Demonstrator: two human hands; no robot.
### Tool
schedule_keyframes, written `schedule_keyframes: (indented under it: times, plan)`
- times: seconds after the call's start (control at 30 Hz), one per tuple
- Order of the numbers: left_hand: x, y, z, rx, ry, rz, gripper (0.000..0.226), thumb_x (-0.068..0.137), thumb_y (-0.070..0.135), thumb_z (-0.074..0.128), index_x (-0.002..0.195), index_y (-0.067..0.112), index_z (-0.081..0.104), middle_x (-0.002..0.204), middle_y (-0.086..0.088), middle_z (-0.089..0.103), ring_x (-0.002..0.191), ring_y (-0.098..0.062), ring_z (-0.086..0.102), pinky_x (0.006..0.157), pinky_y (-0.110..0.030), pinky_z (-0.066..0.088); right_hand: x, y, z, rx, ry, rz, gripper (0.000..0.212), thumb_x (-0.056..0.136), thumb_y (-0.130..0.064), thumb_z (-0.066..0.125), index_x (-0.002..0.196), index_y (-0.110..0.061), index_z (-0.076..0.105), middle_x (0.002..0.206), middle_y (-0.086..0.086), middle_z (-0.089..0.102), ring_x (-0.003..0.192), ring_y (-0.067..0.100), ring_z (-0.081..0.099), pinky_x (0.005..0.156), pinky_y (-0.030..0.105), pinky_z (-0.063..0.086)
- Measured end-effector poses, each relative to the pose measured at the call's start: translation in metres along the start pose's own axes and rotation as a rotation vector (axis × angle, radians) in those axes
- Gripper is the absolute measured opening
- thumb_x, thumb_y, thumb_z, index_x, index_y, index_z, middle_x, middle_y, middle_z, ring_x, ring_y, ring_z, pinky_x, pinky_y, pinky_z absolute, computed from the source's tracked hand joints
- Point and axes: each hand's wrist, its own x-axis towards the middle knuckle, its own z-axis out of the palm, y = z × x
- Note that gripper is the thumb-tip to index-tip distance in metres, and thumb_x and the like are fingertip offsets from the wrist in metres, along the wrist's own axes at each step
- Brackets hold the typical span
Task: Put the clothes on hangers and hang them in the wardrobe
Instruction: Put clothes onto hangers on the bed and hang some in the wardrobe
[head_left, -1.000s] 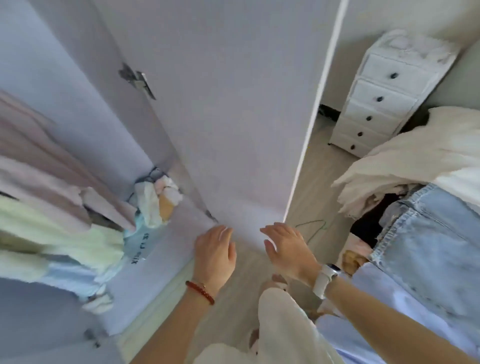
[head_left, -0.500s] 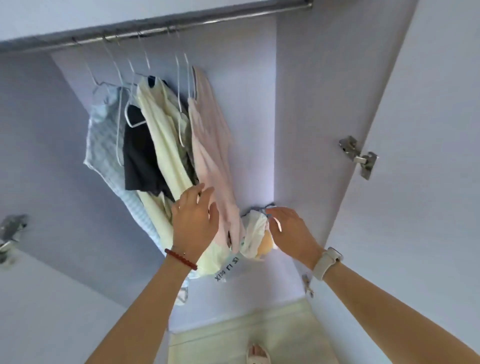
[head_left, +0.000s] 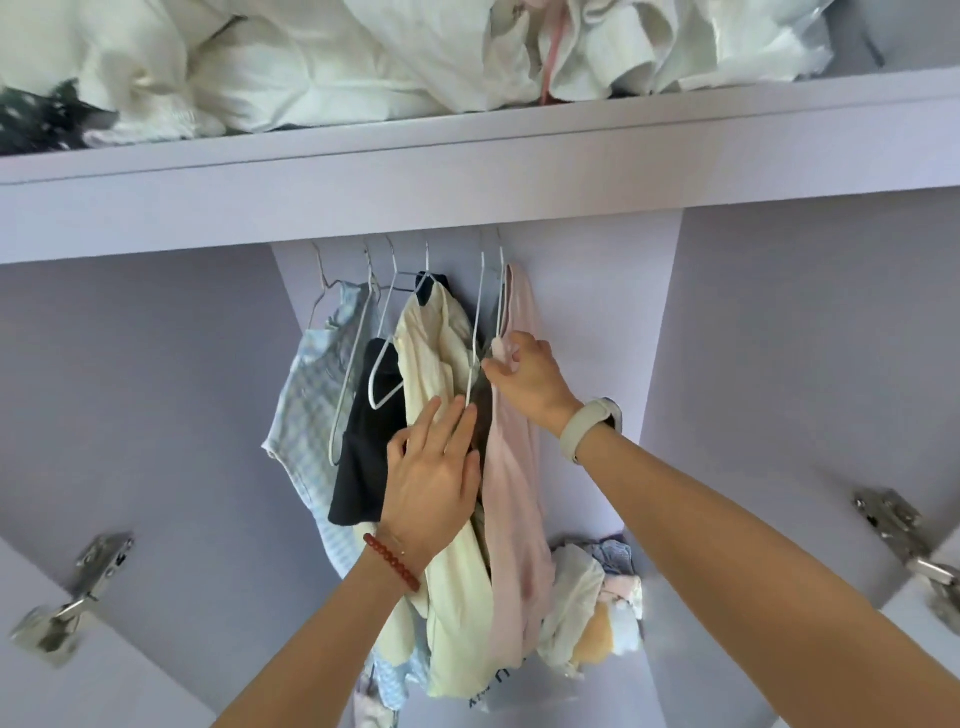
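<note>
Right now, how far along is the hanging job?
Done: the checked blue garment, black top, cream garment and pink garment hang inside. In hand: left hand presses the cream one, right hand pinches the pink one. Left: loose clothes on the wardrobe floor.

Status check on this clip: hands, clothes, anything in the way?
Left hand flat on cream garment. Right hand pinching pink garment near its hanger. Loose clothes pile beside, not blocking.
</note>
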Motion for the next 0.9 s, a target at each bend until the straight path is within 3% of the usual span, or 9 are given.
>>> schedule_keyframes:
  times: [0.17, 0.23, 0.33, 0.43, 0.6, 0.7, 0.8, 0.9]
  plan:
    - [0.000, -0.007, 0.008, 0.002, -0.017, 0.006, 0.047, 0.085, 0.023, 0.035, 0.126, 0.009, 0.054, 0.128, -0.003, 0.057, 0.123, -0.022, 0.049, 0.085, -0.038, 0.044, 0.013, 0.010, -0.020, -0.120, 0.031, -0.160, 0.042, 0.085, -0.003, 0.042, 0.127, -0.003, 0.040, 0.107, 0.014, 0.051, 0.102, 0.030, 0.051, 0.083, 0.030, 0.042]
    - [0.000, -0.006, 0.011, -0.001, -0.019, -0.003, 0.048, 0.084, 0.023, 0.035, 0.127, 0.009, 0.053, 0.131, -0.004, 0.055, 0.124, -0.022, 0.048, 0.085, -0.038, 0.044, 0.019, 0.014, -0.029, -0.104, 0.017, -0.111, 0.050, 0.089, -0.003, 0.039, 0.138, -0.006, 0.029, 0.114, 0.017, 0.054, 0.106, 0.033, 0.052, 0.086, 0.030, 0.042]
    - [-0.001, -0.003, 0.014, -0.010, -0.019, -0.022, 0.050, 0.083, 0.022, 0.035, 0.128, 0.009, 0.052, 0.132, -0.003, 0.053, 0.125, -0.022, 0.047, 0.086, -0.038, 0.043, 0.031, 0.017, -0.034, -0.240, 0.043, -0.011, 0.033, 0.096, -0.015, 0.033, 0.127, -0.006, 0.042, 0.118, 0.017, 0.056, 0.105, 0.034, 0.053, 0.083, 0.034, 0.042]
    - [-0.001, -0.001, 0.015, -0.025, -0.014, -0.040, 0.051, 0.082, 0.021, 0.035, 0.128, 0.009, 0.052, 0.132, -0.003, 0.053, 0.123, -0.023, 0.049, 0.085, -0.038, 0.043, 0.035, 0.018, -0.032, -0.348, 0.174, 0.016, 0.023, 0.093, -0.011, 0.034, 0.110, -0.002, 0.048, 0.108, 0.017, 0.059, 0.094, 0.034, 0.056, 0.070, 0.031, 0.038]
    - [-0.001, 0.000, 0.015, -0.050, 0.002, -0.036, 0.051, 0.080, 0.018, 0.035, 0.127, 0.007, 0.053, 0.130, -0.005, 0.054, 0.122, -0.026, 0.050, 0.087, -0.041, 0.044, 0.033, 0.022, -0.044, -0.269, 0.354, -0.011, 0.026, 0.089, -0.001, 0.035, 0.108, -0.001, 0.052, 0.106, 0.018, 0.062, 0.094, 0.036, 0.057, 0.071, 0.032, 0.040]
    - [-0.001, 0.002, 0.017, -0.059, 0.011, -0.038, 0.050, 0.078, 0.014, 0.046, 0.127, 0.006, 0.053, 0.131, -0.006, 0.054, 0.121, -0.027, 0.050, 0.088, -0.043, 0.044, 0.024, 0.022, -0.054, -0.205, 0.488, -0.087, 0.024, 0.094, -0.007, 0.033, 0.103, 0.000, 0.054, 0.094, 0.017, 0.063, 0.081, 0.032, 0.056, 0.066, 0.030, 0.036]
    - [-0.002, 0.010, 0.021, -0.074, 0.006, -0.044, 0.055, 0.075, 0.015, 0.053, 0.129, 0.004, 0.051, 0.132, -0.008, 0.053, 0.122, -0.028, 0.050, 0.090, -0.045, 0.043, 0.000, 0.035, -0.059, -0.193, 0.521, -0.129, 0.023, 0.096, -0.014, 0.033, 0.093, -0.004, 0.054, 0.075, 0.013, 0.056, 0.067, 0.030, 0.049, 0.061, 0.033, 0.036]
    - [-0.001, 0.021, 0.025, -0.083, 0.007, -0.060, 0.057, 0.076, 0.015, 0.059, 0.131, 0.003, 0.048, 0.135, -0.011, 0.050, 0.125, -0.030, 0.046, 0.092, -0.047, 0.039, -0.036, 0.068, -0.059, -0.278, 0.510, -0.088, 0.023, 0.097, -0.015, 0.034, 0.099, -0.003, 0.054, 0.074, 0.017, 0.060, 0.068, 0.040, 0.055, 0.063, 0.040, 0.041]
